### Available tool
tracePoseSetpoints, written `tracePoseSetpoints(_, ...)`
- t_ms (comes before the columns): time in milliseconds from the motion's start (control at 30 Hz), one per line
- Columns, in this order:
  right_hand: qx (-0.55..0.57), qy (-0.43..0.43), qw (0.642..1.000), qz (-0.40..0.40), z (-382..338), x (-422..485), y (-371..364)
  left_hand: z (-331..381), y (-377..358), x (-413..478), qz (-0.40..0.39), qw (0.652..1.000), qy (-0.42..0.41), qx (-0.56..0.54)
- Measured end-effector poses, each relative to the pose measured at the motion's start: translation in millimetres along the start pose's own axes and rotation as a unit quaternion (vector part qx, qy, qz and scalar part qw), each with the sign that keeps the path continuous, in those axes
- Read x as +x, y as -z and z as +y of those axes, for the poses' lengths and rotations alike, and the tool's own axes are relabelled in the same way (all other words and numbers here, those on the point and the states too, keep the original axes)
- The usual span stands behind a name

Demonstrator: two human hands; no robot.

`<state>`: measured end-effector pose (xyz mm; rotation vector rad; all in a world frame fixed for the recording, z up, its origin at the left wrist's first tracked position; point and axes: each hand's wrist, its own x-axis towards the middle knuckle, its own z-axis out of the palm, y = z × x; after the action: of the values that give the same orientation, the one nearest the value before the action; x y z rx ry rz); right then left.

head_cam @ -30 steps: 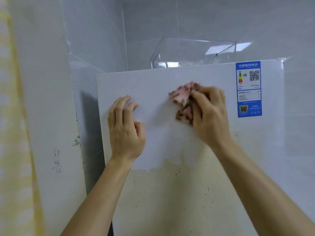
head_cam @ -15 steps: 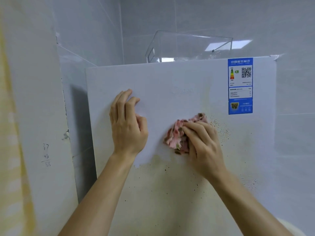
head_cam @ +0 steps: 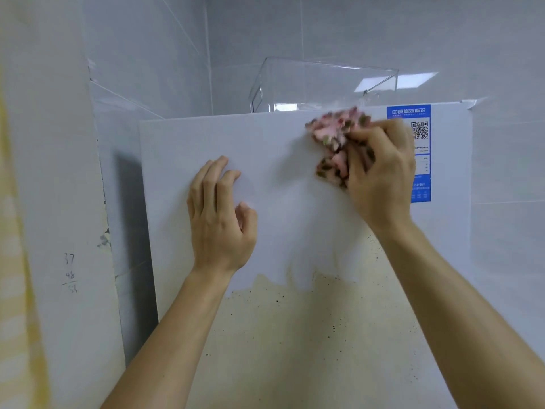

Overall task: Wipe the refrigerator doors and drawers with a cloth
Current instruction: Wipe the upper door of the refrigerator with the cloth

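Note:
The white refrigerator door [head_cam: 182, 149] fills the middle of the view. Its upper part looks clean white; its lower part [head_cam: 295, 335] is yellowish with dark specks. My right hand [head_cam: 380, 178] is shut on a crumpled pink patterned cloth [head_cam: 333, 137] and presses it against the door near the top edge, just left of a blue energy label [head_cam: 421, 190], which the hand partly covers. My left hand [head_cam: 218, 214] rests flat on the door, left of centre, fingers apart and holding nothing.
A clear plastic bin [head_cam: 321, 84] stands on top of the refrigerator. Grey tiled walls [head_cam: 507, 160] surround it at the back and right. A white panel with pencilled numbers [head_cam: 69, 273] and a yellow striped fabric [head_cam: 14, 290] stand at the left.
My right hand has swept the cloth from the middle of the door up and to the right, to the top edge beside the label. My left hand has stayed pressed on the door.

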<state>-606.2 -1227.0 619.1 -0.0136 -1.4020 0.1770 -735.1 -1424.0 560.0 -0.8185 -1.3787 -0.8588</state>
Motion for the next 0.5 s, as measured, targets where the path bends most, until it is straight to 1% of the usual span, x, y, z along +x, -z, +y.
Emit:
tracePoseSetpoints(167,-0.002,0.056,0.998,-0.033,21,-105,20,-2,-1,-1,-0.006,0.999,-0.023,0.025)
tracePoseSetpoints(267,-0.012,0.100,0.993,-0.055,36,-130,31,-3,-1,-1,-0.009,0.999,-0.025,0.024)
tracePoseSetpoints(333,-0.024,0.126,0.990,-0.055,42,-117,33,-3,0,-1,-0.011,0.999,-0.026,0.022)
tracePoseSetpoints(367,-0.029,0.119,0.992,-0.041,44,-104,33,-3,0,-1,-0.012,0.999,-0.025,0.021)
tracePoseSetpoints(500,-0.032,0.036,0.998,0.035,49,-32,30,1,-2,-1,-0.008,0.999,-0.022,0.025)
